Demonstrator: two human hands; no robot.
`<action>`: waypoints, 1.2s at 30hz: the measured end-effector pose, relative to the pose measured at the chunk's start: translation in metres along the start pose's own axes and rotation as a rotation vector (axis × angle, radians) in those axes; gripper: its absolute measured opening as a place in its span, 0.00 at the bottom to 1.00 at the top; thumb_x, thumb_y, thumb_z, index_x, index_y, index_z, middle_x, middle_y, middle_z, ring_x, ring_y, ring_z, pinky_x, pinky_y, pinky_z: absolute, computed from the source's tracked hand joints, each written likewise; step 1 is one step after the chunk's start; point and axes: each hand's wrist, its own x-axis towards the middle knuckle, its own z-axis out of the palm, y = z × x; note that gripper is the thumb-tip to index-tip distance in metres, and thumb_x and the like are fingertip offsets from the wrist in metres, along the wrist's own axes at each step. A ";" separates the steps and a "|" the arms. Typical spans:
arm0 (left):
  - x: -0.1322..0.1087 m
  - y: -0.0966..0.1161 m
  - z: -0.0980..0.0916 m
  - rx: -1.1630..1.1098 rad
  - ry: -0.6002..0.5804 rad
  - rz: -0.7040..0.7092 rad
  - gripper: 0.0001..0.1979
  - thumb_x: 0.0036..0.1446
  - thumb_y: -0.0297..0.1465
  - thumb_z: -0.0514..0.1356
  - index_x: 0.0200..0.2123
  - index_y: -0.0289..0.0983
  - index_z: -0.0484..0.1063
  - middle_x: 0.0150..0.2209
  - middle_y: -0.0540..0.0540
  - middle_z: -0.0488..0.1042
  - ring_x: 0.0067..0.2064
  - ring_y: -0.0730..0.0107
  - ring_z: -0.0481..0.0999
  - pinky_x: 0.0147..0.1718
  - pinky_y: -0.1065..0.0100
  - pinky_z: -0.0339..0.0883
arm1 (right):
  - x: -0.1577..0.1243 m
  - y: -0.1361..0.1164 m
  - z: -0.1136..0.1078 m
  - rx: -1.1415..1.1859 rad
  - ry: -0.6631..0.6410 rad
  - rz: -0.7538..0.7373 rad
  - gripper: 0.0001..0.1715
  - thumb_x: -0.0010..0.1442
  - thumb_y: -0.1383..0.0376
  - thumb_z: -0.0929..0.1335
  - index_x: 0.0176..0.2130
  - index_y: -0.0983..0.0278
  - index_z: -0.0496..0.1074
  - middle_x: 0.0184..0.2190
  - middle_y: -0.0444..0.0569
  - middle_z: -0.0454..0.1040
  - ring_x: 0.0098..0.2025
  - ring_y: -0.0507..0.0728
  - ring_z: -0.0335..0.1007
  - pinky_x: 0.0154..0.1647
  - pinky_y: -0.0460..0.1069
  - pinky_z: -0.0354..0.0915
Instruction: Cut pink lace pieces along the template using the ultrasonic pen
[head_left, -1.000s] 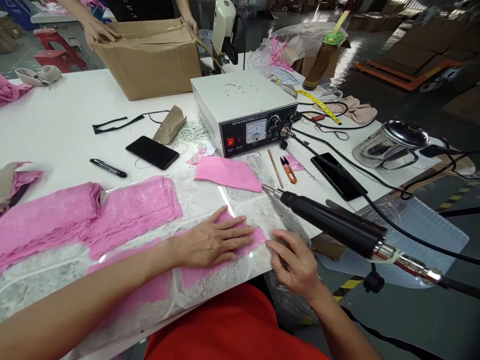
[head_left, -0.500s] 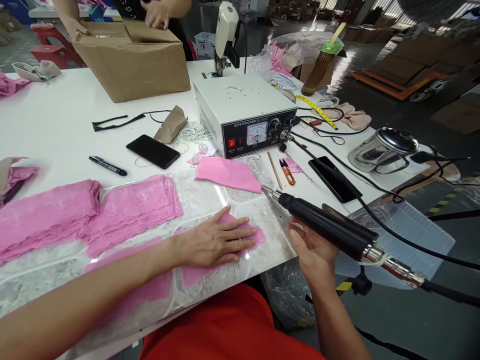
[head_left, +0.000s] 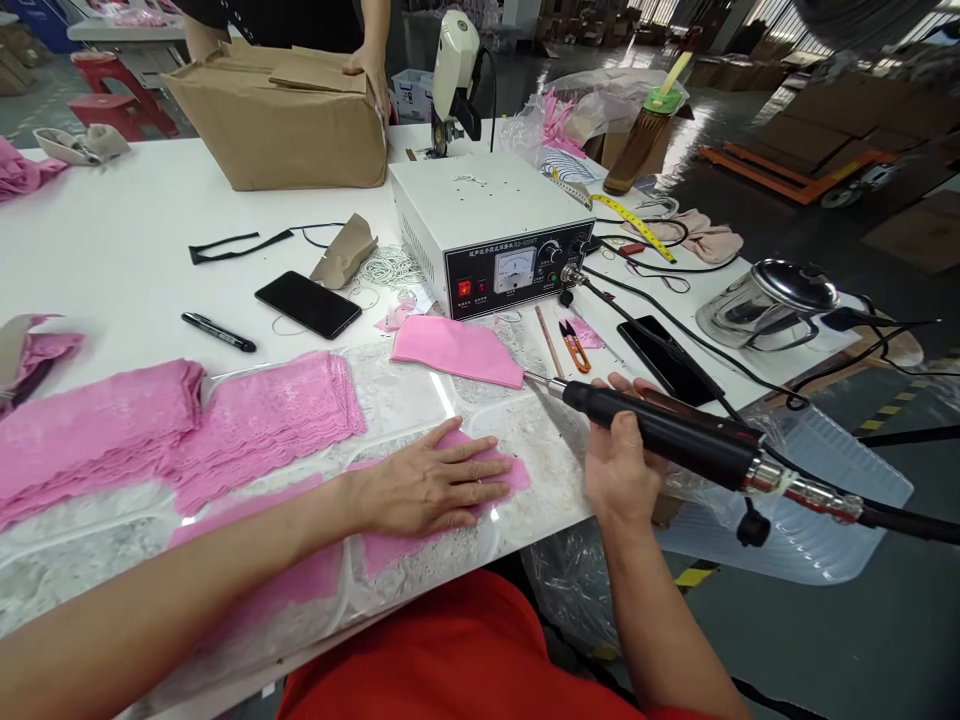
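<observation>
My left hand (head_left: 431, 485) lies flat with fingers spread on a pink fabric piece (head_left: 517, 474) at the table's front edge. My right hand (head_left: 624, 455) is wrapped round the black handle of an ultrasonic welding gun (head_left: 667, 428), thumb on top. The gun's metal tip touches or nearly touches the right end of a stack of smooth pink pads (head_left: 457, 350). Its cable runs off to the right. Two stacks of pink lace fabric (head_left: 270, 425) lie to the left of the pads. Another pink piece (head_left: 300, 590) is partly under my left forearm.
A white control box (head_left: 517, 250) with a lit red switch stands behind the pads. Orange thread snips (head_left: 574, 347), a phone (head_left: 307, 304), a second phone (head_left: 667, 358) and a glass jug (head_left: 772, 305) lie around. Across the table, a person handles a cardboard box (head_left: 300, 135).
My right hand has moved up the gun's handle and closed round it, and the gun's rear end has shifted right. My left hand stays put. The other person's hands and box have shifted.
</observation>
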 end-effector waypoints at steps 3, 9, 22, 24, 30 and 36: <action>0.000 0.000 0.000 -0.032 0.010 -0.008 0.23 0.71 0.41 0.45 0.67 0.49 0.54 0.68 0.54 0.54 0.71 0.64 0.48 0.70 0.55 0.31 | 0.012 -0.008 0.003 0.187 0.158 -0.015 0.15 0.61 0.59 0.66 0.48 0.58 0.68 0.48 0.50 0.69 0.46 0.59 0.74 0.55 0.63 0.67; 0.001 0.001 0.000 -0.113 -0.046 -0.027 0.23 0.72 0.42 0.43 0.67 0.46 0.55 0.69 0.53 0.52 0.71 0.63 0.47 0.68 0.51 0.19 | 0.012 -0.049 -0.020 0.317 0.176 -0.029 0.15 0.56 0.59 0.64 0.41 0.59 0.74 0.35 0.47 0.67 0.26 0.53 0.64 0.27 0.52 0.63; 0.003 0.004 -0.002 -0.118 -0.040 -0.046 0.23 0.72 0.42 0.42 0.66 0.47 0.56 0.69 0.53 0.53 0.71 0.65 0.48 0.69 0.52 0.18 | -0.003 -0.068 -0.028 0.309 0.016 0.055 0.09 0.53 0.61 0.62 0.33 0.62 0.70 0.26 0.47 0.65 0.22 0.54 0.61 0.20 0.51 0.58; 0.003 0.004 -0.002 -0.110 -0.028 -0.043 0.23 0.72 0.42 0.42 0.66 0.47 0.57 0.69 0.53 0.53 0.71 0.65 0.48 0.68 0.53 0.18 | -0.004 -0.066 -0.028 0.306 0.018 0.049 0.10 0.53 0.62 0.62 0.33 0.62 0.70 0.26 0.47 0.65 0.22 0.54 0.61 0.20 0.51 0.58; 0.003 0.003 -0.001 -0.143 0.014 -0.045 0.23 0.71 0.41 0.47 0.66 0.51 0.55 0.68 0.54 0.56 0.70 0.63 0.52 0.70 0.53 0.29 | -0.004 -0.063 -0.027 0.303 0.021 0.074 0.09 0.52 0.62 0.62 0.32 0.62 0.70 0.26 0.47 0.65 0.21 0.54 0.62 0.20 0.52 0.59; 0.003 0.003 -0.001 -0.158 -0.006 -0.041 0.22 0.71 0.41 0.45 0.66 0.48 0.57 0.68 0.53 0.54 0.70 0.62 0.50 0.69 0.50 0.25 | -0.003 -0.062 -0.025 0.283 0.009 0.052 0.08 0.52 0.62 0.63 0.31 0.62 0.69 0.25 0.46 0.65 0.20 0.53 0.62 0.19 0.51 0.59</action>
